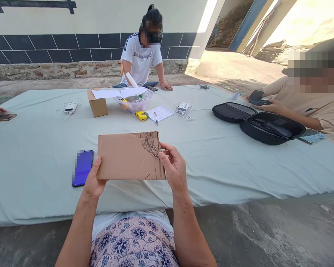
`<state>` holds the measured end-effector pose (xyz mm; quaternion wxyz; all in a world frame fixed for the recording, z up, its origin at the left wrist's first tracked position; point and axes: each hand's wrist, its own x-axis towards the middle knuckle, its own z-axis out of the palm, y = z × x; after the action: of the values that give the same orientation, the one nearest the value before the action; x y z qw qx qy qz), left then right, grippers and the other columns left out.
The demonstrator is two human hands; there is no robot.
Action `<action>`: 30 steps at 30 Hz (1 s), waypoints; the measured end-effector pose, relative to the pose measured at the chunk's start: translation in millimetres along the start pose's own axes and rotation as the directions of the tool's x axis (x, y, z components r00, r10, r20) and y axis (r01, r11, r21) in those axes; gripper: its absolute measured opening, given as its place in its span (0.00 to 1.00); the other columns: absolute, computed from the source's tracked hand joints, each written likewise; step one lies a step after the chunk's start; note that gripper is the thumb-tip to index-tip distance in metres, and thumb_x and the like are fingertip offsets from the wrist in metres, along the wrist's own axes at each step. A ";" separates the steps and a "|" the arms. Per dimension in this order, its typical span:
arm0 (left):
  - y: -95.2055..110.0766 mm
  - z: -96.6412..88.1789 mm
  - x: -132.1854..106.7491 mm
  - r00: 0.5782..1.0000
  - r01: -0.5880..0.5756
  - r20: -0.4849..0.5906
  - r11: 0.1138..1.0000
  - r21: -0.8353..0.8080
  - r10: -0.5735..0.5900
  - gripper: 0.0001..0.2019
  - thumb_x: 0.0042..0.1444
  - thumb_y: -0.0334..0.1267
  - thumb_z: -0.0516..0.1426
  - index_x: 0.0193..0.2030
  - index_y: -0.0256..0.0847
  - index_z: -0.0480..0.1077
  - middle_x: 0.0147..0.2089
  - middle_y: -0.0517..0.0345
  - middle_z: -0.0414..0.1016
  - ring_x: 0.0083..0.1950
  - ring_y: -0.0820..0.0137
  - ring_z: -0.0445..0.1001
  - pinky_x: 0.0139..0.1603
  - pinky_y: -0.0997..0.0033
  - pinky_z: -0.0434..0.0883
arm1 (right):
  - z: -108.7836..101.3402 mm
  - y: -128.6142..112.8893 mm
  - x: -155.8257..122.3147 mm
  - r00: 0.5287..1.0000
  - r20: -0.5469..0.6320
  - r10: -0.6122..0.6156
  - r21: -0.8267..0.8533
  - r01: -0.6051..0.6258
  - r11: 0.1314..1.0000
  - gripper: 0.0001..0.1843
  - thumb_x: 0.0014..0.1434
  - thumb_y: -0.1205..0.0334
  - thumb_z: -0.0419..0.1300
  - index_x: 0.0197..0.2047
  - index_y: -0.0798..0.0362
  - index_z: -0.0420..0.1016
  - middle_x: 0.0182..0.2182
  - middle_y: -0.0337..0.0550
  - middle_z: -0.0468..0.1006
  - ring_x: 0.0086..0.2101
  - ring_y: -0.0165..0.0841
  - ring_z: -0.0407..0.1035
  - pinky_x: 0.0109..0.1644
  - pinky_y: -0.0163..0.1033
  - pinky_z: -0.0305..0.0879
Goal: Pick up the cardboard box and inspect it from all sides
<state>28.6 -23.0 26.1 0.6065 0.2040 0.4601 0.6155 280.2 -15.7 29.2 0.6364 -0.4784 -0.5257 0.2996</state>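
Step in hand: inspecting cardboard sheet, held up above near edge of desk. My left hand pinches left edge, fingers closed on it; my right hand grips right edge beside black scribble. Next move probably needs steady two-hand hold. Pale cloth-covered desk, phone just left; outdoor yard, tiled wall.

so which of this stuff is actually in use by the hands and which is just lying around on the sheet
In hand:
cardboard piece, gripped at its edges by the left hand and right hand

Lying about:
phone
small cardboard box
plastic bowl
tape measure
black case
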 end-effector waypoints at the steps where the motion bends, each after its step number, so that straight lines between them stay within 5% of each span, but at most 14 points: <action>1: 1.7 1.1 -0.7 1.000 0.017 0.000 1.000 0.003 -0.017 0.23 0.53 0.53 0.68 0.53 0.46 0.77 0.54 0.53 0.81 0.51 0.60 0.79 0.37 0.66 0.79 | -0.3 0.3 -0.1 1.000 0.024 -0.019 -0.008 0.019 1.000 0.22 0.62 0.45 0.64 0.53 0.48 0.79 0.47 0.47 0.78 0.39 0.34 0.71 0.42 0.41 0.74; 9: 7.3 1.1 -3.6 0.998 0.050 -0.036 0.999 0.017 -0.049 0.22 0.57 0.57 0.64 0.53 0.50 0.75 0.58 0.51 0.78 0.50 0.56 0.78 0.41 0.55 0.79 | -4.6 4.1 -0.8 0.969 0.204 -0.138 -0.010 0.144 0.990 0.26 0.66 0.46 0.62 0.63 0.46 0.74 0.62 0.50 0.76 0.56 0.43 0.73 0.54 0.48 0.74; 14: 4.2 -3.6 -4.9 0.992 -0.040 0.123 0.994 0.102 0.027 0.33 0.52 0.68 0.62 0.53 0.44 0.78 0.58 0.46 0.80 0.55 0.52 0.77 0.43 0.59 0.77 | -3.8 5.0 -1.6 0.996 0.043 -0.072 0.028 0.071 0.997 0.28 0.67 0.42 0.59 0.62 0.50 0.76 0.59 0.52 0.79 0.57 0.45 0.74 0.59 0.51 0.72; 20: -1.3 -2.8 -8.9 0.929 -0.179 0.336 0.983 0.039 0.156 0.37 0.56 0.68 0.61 0.64 0.46 0.75 0.64 0.50 0.78 0.73 0.50 0.65 0.67 0.57 0.68 | 1.8 4.7 -2.8 0.995 -0.097 -0.013 -0.021 0.011 1.000 0.31 0.68 0.37 0.54 0.59 0.51 0.80 0.60 0.52 0.79 0.61 0.48 0.71 0.67 0.57 0.65; 30: -7.5 9.2 -14.1 0.925 -0.273 0.290 0.961 0.051 0.247 0.40 0.56 0.70 0.57 0.70 0.52 0.68 0.67 0.53 0.75 0.76 0.52 0.62 0.70 0.57 0.68 | 6.8 3.9 -5.5 0.997 -0.061 0.047 -0.044 -0.049 0.998 0.35 0.68 0.34 0.53 0.63 0.52 0.76 0.63 0.53 0.77 0.64 0.49 0.68 0.69 0.59 0.63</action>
<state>42.8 -34.5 28.9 0.5688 0.3758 0.3657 0.6336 272.7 -17.2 23.4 0.6335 -0.5141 -0.5013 0.2881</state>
